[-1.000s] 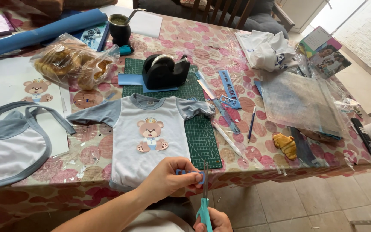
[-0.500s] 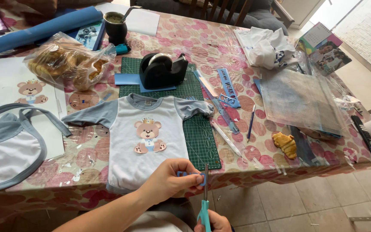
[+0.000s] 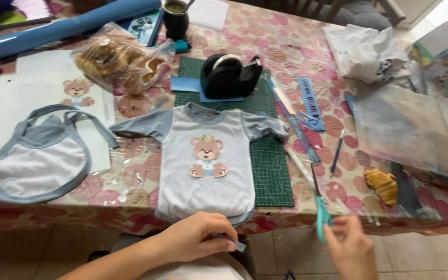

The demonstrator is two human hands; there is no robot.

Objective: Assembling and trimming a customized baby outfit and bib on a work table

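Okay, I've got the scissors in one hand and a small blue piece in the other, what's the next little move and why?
Probably set the teal-handled scissors down on the table. Your right hand has them lifted clear beside the green cutting mat, while your left hand pinches the small blue piece just below the bear bodysuit, so the cutting looks done.

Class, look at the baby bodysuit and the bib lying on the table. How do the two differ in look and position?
The bodysuit has short grey sleeves and a teddy bear picture on its front; the bib has no sleeves and a plain white front. The bodysuit lies partly on the green cutting mat, near the table's middle; the bib lies further left, partly on white paper. Both are white with grey trim and lie flat.
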